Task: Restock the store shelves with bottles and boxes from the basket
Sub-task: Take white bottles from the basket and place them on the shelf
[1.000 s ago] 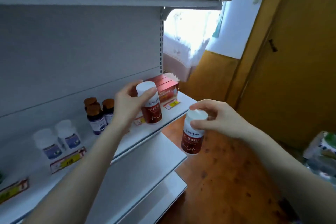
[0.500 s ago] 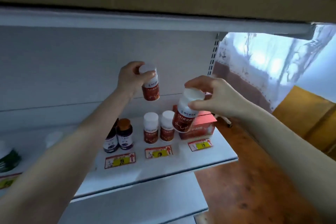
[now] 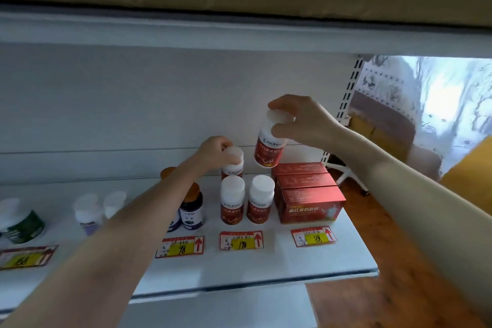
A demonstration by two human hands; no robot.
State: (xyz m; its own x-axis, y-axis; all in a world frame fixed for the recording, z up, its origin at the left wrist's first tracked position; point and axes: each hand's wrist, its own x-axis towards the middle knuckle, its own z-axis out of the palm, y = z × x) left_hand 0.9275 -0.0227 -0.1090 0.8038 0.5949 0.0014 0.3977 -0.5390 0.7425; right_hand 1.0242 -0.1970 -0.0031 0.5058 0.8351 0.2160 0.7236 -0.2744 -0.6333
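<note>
Restocking of a white store shelf [image 3: 266, 266], head view. The left hand [image 3: 216, 150] grips the white cap of a red-labelled rear bottle [image 3: 232, 168], fingers curled over the top. This bottle stands upright in the back row directly behind the front-left bottle [image 3: 232, 201]. Its base is hidden, so contact with the shelf cannot be confirmed. The right hand [image 3: 300, 122] holds a matching raised bottle [image 3: 268, 153] by the cap, thumb and fingers closed round it from above, clear of the shelf. The long axis of the raised bottle is near vertical, cap tipped slightly toward the right edge, base hanging below the fingers. The coming move appears to turn on one relation. The open place in the back row lies just below this base, behind the front-right bottle [image 3: 261, 200], between the rear bottle and the stack of red boxes [image 3: 308, 201] at the right end of the shelf. The right hand is the nearer one to it. A short descent with the axis brought upright should seat the bottle; the gap is narrow, so a brush against either neighbour is a risk. A price tag [image 3: 241, 240] marked 198 lies on the front edge before the red-labelled bottles. Dark bottles with orange caps [image 3: 192, 208] stand just to their left. The basket is out of view.
</note>
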